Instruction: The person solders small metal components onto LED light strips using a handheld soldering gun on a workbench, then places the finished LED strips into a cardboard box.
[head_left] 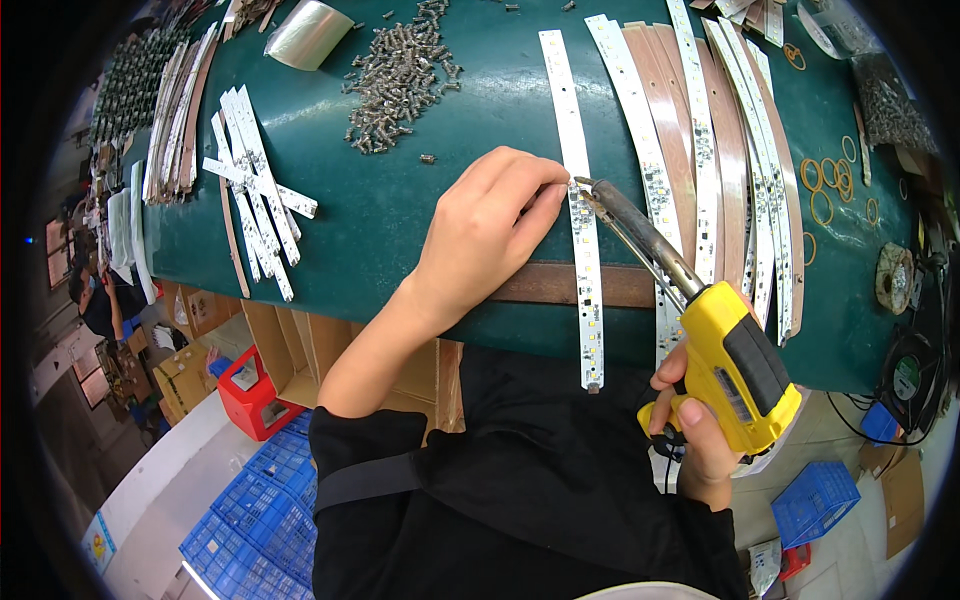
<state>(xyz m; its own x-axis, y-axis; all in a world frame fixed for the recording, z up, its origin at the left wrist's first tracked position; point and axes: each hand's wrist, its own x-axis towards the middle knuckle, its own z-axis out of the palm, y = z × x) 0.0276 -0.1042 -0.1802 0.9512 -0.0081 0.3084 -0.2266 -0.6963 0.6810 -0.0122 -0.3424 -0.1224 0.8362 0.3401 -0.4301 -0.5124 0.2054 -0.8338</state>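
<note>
Head view: the LED strip [583, 250] lies mid-frame on the green mat [400, 210], soldering gun [735, 365] tip at it.
I judge it light, thin, probably fragile; my left hand [480, 235] pinches its edge, right hand [695, 430] clenches the gun, screws [400, 70] upper left.

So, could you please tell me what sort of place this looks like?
Probably an electronics assembly workshop: a yellow soldering gun touches a white light strip on a green bench, with a heap of small metal parts nearby.

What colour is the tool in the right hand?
Yellow soldering gun with black parts, seen in the head view.
</note>
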